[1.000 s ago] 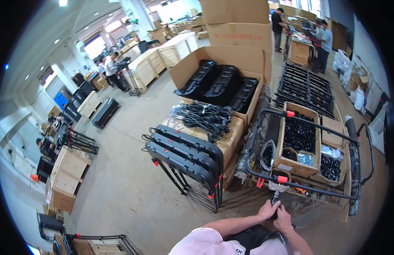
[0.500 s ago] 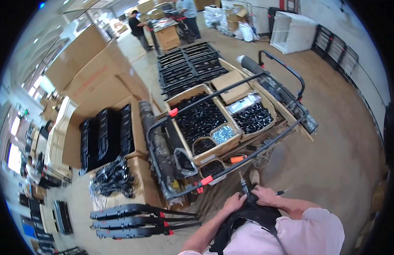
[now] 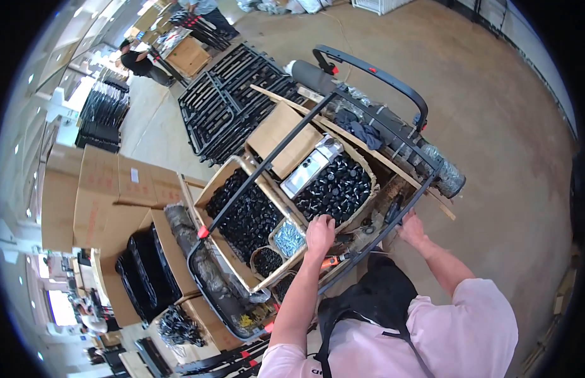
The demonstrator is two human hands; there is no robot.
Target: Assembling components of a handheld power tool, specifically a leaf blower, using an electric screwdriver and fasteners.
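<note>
My left hand [image 3: 321, 234] reaches over the near edge of a carton of black plastic caps [image 3: 335, 192]. Its fingers are curled, and whatever they may hold is hidden. Farther right, my right hand [image 3: 411, 228] is closed around a dark power screwdriver [image 3: 394, 209], beside the near rail of a black tubular frame [image 3: 368, 247]. That frame lies across the cartons. Left of my left hand are a small tub of silvery screws [image 3: 288, 239] and a tub of small dark parts [image 3: 267, 261]. An orange-handled tool [image 3: 330, 261] lies below my left wrist.
A bigger box of black parts [image 3: 242, 211] sits left of the caps, with a flat cardboard piece [image 3: 284, 140] behind. Wrapped rolls [image 3: 384, 120] flank the right side. Black frames [image 3: 232, 101] are stacked beyond. Tall cartons [image 3: 110, 183] stand left. A person [image 3: 141, 63] works at the back.
My hands have parted from in front of my body. The left has gone forward to the carton of caps; the right has moved forward and right with the screwdriver. The view has turned.
</note>
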